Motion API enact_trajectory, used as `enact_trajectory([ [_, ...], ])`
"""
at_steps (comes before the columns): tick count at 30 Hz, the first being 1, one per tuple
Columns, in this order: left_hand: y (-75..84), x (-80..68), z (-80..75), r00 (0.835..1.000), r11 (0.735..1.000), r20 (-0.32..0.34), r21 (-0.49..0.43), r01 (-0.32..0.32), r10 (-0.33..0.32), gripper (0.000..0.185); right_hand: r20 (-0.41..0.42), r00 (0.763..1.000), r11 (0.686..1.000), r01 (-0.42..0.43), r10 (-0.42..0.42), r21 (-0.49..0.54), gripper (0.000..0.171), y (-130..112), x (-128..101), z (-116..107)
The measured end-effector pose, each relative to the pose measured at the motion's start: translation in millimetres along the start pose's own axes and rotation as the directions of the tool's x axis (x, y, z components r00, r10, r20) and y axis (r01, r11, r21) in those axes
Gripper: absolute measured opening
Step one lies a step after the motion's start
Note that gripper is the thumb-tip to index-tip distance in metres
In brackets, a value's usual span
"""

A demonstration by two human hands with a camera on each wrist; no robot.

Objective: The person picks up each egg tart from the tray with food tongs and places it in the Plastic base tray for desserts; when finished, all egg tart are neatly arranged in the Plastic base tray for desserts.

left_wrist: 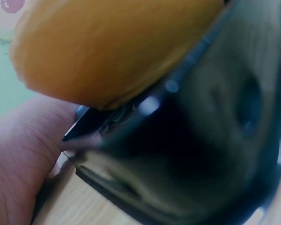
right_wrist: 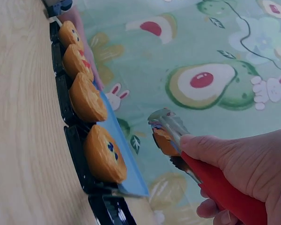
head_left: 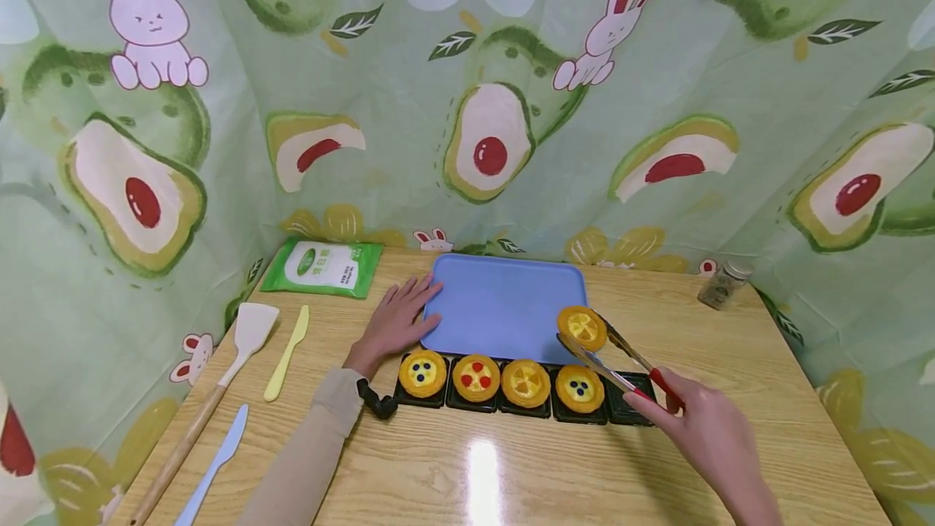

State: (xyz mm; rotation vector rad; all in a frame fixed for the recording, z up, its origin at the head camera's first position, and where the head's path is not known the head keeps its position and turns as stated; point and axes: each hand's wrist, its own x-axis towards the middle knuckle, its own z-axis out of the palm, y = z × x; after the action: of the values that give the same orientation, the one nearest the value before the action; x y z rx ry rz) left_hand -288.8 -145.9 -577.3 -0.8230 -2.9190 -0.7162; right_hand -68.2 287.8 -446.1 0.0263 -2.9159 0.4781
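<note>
My right hand (head_left: pixel 712 428) grips red-handled metal tongs (head_left: pixel 602 368). Between the tong tips is an egg tart (head_left: pixel 582 328) with yellow wedge-shaped topping, held over the right front corner of a blue tray (head_left: pixel 504 307). Fingers spread, my left hand (head_left: pixel 398 319) rests at that tray's left edge. In front of it stands a row of small black trays (head_left: pixel 631 408); the rightmost shows its bare inside. The others hold tarts: blue-dotted (head_left: pixel 422 373), red-topped (head_left: pixel 476 378), yellow-topped (head_left: pixel 526 382) and another blue-dotted one (head_left: pixel 580 389). A tart (left_wrist: pixel 107 51) fills much of the left wrist view.
Left of the blue tray lie a green-white packet (head_left: pixel 321 268), a spatula with a wooden handle (head_left: pixel 197 428), a yellow knife (head_left: pixel 287 353) and a blue knife (head_left: pixel 213 465). A small glass jar (head_left: pixel 723 286) stands back right. Patterned cloth (head_left: pixel 394 88) surrounds the table.
</note>
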Motion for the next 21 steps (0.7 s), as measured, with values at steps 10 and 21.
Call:
enact_trajectory([
  [10, -1.1, 0.6, 2.5, 1.000, 1.000, -0.009, 0.003, -0.008, 0.008, 0.068, 0.031, 0.989, 0.989, -0.143, 0.144, -0.034, 0.058, 18, -28, -6],
  [21, 0.1, 1.1, 1.7, 1.000, 1.000, -0.009, 0.002, -0.004, 0.004, 0.069, 0.018, 0.959, 0.959, -0.282, 0.282, -0.029, 0.058, 37, -58, -8],
])
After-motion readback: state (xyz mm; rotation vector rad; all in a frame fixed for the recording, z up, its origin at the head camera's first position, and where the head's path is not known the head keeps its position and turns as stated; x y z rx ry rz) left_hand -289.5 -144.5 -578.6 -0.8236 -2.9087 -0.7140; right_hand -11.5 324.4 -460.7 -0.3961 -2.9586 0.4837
